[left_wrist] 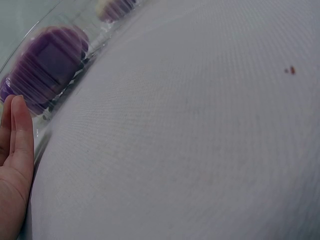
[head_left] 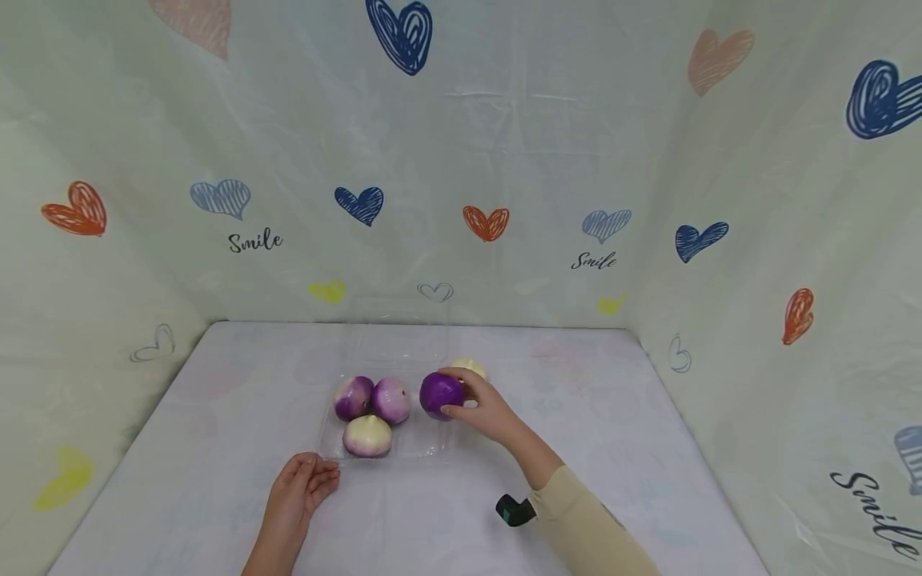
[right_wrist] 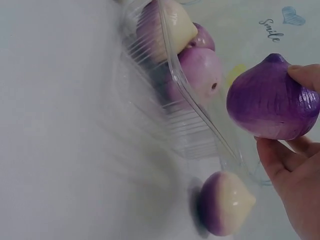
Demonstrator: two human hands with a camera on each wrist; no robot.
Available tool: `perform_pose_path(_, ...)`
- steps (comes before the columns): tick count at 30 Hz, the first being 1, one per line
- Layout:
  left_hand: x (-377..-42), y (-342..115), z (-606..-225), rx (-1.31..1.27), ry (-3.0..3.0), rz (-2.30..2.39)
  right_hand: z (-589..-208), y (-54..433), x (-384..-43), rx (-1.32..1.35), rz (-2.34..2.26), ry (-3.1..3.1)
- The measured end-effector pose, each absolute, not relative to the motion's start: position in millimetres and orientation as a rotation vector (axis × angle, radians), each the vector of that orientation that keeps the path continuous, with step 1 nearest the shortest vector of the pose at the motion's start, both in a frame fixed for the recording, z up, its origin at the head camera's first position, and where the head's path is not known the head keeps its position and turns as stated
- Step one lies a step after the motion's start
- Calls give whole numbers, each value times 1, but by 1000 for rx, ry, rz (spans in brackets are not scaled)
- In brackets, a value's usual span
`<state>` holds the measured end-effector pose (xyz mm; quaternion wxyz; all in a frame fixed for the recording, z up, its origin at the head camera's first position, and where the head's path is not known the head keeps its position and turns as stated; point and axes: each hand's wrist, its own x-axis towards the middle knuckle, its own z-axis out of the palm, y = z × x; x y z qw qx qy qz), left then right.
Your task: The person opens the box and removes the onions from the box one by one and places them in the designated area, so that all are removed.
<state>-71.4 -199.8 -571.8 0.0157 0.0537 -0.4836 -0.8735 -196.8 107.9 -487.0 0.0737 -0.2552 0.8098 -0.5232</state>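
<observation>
My right hand point(head_left: 490, 408) holds a deep purple onion point(head_left: 441, 395) between thumb and fingers, above the right side of a clear plastic box point(head_left: 425, 448). In the right wrist view, the held onion point(right_wrist: 272, 102) hangs clear of the box wall. Three onions sit in the box's left half: a purple-and-white one point(head_left: 354, 398), a pale purple one point(head_left: 392, 400) and a cream-topped one point(head_left: 368, 437). My left hand point(head_left: 295, 488) is at the front left corner of the box; in the left wrist view its straight fingers point(left_wrist: 21, 125) reach the wall.
Another cream-and-purple onion point(right_wrist: 225, 204) lies on the table outside the box, partly hidden behind my right hand in the head view. The clear lid point(head_left: 396, 340) spreads out behind the box. A small black object point(head_left: 514, 510) shows beside the right sleeve. Heart-printed curtains surround the white table point(head_left: 576, 400).
</observation>
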Motion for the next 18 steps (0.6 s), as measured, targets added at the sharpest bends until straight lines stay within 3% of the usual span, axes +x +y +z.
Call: perform_pose_path(18,-71,-199,-571,195,-1530,-2702,-485,143,-211,-529,-1788,2504)
